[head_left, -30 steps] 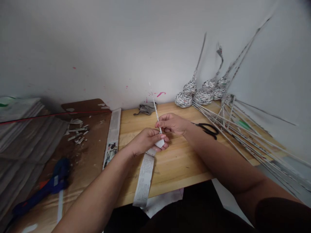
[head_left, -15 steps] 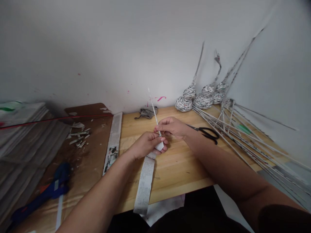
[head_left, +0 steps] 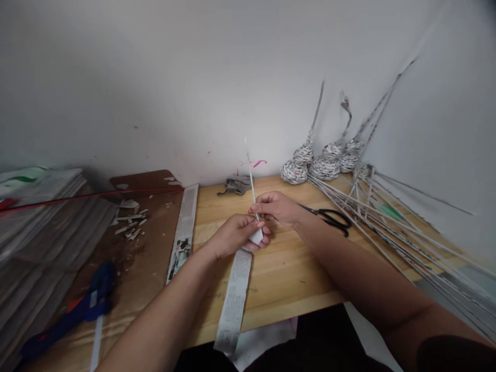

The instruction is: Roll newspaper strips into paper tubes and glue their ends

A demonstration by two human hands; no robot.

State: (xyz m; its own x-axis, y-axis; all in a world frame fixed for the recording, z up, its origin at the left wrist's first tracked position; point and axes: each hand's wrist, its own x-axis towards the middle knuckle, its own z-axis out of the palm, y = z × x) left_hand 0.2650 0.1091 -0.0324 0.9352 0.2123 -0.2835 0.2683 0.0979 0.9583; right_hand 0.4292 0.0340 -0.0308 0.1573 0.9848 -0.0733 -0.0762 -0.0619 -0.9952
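Over the middle of the wooden table (head_left: 287,279), my left hand (head_left: 234,235) pinches the upper end of a long newspaper strip (head_left: 234,299), which trails toward the front edge. My right hand (head_left: 277,207) grips a thin stick (head_left: 251,173) whose tip points up toward the wall. The strip's end is wound around the stick's lower part between both hands. The two hands touch at the fingertips.
Black scissors (head_left: 331,217) lie right of my hands. Woven paper balls (head_left: 310,163) and many rolled paper tubes (head_left: 406,227) fill the back right. Another newspaper strip (head_left: 184,227), paper scraps (head_left: 129,219), a blue glue gun (head_left: 77,307), stacked newspapers (head_left: 34,217) and a grey cloth (head_left: 234,185) lie left and back.
The view has tilted slightly, shifting everything down in the picture. My hands stay together on the stick and strip, with the stick's tip a little more upright.
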